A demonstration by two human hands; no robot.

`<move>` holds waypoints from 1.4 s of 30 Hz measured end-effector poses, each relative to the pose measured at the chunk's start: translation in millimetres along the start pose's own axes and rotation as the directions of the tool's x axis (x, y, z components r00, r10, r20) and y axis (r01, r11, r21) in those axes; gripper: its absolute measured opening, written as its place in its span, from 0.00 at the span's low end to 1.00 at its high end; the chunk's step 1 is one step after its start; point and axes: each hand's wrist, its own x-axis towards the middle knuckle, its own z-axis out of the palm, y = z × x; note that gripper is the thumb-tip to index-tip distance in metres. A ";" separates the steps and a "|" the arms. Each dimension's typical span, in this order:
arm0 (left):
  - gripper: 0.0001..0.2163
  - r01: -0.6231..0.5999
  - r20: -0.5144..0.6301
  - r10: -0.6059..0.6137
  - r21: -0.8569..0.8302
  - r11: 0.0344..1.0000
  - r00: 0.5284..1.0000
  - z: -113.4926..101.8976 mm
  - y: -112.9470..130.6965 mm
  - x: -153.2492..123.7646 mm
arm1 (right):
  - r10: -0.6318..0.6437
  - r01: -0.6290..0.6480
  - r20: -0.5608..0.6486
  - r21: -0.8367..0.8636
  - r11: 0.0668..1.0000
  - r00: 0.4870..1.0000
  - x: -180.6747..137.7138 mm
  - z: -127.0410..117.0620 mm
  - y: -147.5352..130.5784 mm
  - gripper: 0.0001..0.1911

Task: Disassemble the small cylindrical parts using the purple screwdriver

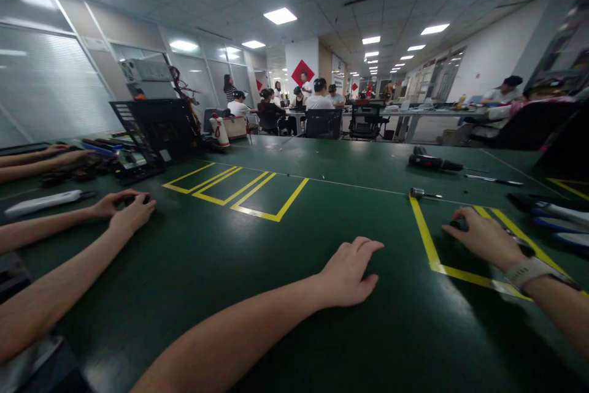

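My left hand [350, 273] rests low over the green table [221, 319], fingers spread, nothing in it. Over the yellow-taped box [435, 258] at the right, my right hand [485, 238], with a pale watch band at the wrist, pinches a small dark object [458, 224] whose kind I cannot make out. Another dark item [522, 244] lies partly hidden behind this hand. Just beyond the box's corner is a short screwdriver [422, 193] with a thick dark handle. Farther back, a black power screwdriver [435, 163] lies beside a thin pen-like rod [493, 179].
Blue-and-white handled tools [564, 224] lie at the right edge. A co-worker's hands [131, 209] hold something dark at the left, near a white handheld tool [43, 202]. More yellow tape outlines [255, 214] mark the table; an open computer case [159, 126] stands behind.
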 end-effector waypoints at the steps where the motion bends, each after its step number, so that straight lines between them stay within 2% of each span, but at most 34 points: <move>1: 0.28 0.007 0.003 -0.007 0.004 1.000 1.000 -0.3 0.7 0.2 | -0.001 0.001 0.033 0.003 1.000 0.999 1.1 1.5 -0.4 0.13; 5: 0.28 0.024 0.020 -0.024 0.004 1.000 1.000 -2.1 3.7 0.5 | 0.001 -0.002 0.064 0.026 1.000 0.998 -1.2 3.2 -1.3 0.08; 8: 0.27 0.024 0.027 -0.025 0.016 1.000 0.999 -3.4 5.7 0.2 | -0.023 0.018 0.065 0.077 0.997 0.998 -10.8 4.7 -6.8 0.08; 14: 0.26 0.010 0.044 -0.012 0.043 0.999 0.999 -4.7 7.6 -0.2 | -0.212 0.192 0.057 0.245 0.950 0.976 -56.0 10.9 -48.6 0.09; 18: 0.28 -0.108 0.044 0.106 0.037 0.993 0.993 -4.6 7.1 -0.3 | -0.387 0.351 0.039 0.346 0.870 0.921 -96.3 8.4 -89.6 0.05; 22: 0.31 -0.256 0.040 0.255 0.027 0.966 0.966 -3.0 4.6 0.3 | -0.490 0.434 -0.010 0.480 0.762 0.872 -127.8 4.5 -116.9 0.05; 25: 0.33 -0.317 0.057 0.316 0.014 0.948 0.947 -0.7 1.3 1.1 | -0.499 0.429 -0.027 0.553 0.714 0.866 -140.9 3.4 -122.6 0.06; 30: 0.33 -0.402 0.089 0.407 -0.065 0.913 0.909 2.8 -6.3 3.7 | -0.489 0.386 -0.008 0.625 0.679 0.873 -147.6 2.0 -114.1 0.04; 37: 0.24 -0.346 0.118 0.359 -0.118 0.931 0.926 0.5 -5.8 4.1 | -0.438 0.312 0.043 0.640 0.702 0.898 -145.8 4.4 -106.0 0.03; 40: 0.23 -0.305 0.112 0.317 -0.114 0.946 0.942 -1.3 -0.8 2.2 | -0.413 0.306 0.022 0.636 0.709 0.911 -144.8 6.6 -105.7 0.03; 42: 0.21 -0.289 0.097 0.301 -0.121 0.950 0.948 -0.7 1.1 1.1 | -0.378 0.317 -0.035 0.618 0.719 0.925 -147.0 4.7 -104.3 0.03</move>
